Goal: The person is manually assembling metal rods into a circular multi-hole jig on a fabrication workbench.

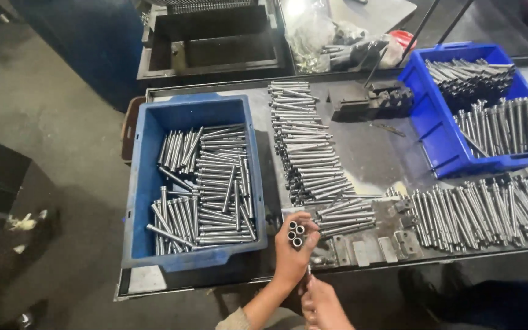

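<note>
My left hand (293, 252) grips a small bundle of three metal tubes (296, 233), their open ends facing up, just right of the blue bin's near corner. My right hand (322, 305) sits directly below it at the table's front edge, fingers closed around the lower ends of the same tubes, though the grip is partly hidden. A blue plastic bin (148, 183) at the left is filled with many loose metal rods (212, 189). A long pile of rods (304, 143) runs down the middle of the metal table (374, 143).
A second blue bin (435, 134) with rods stands at the right. More rods (484, 211) lie in a row along the right front edge. A dark metal fixture (371, 101), a black tray (215, 46) and plastic bags (313, 33) sit behind. Grey floor lies at the left.
</note>
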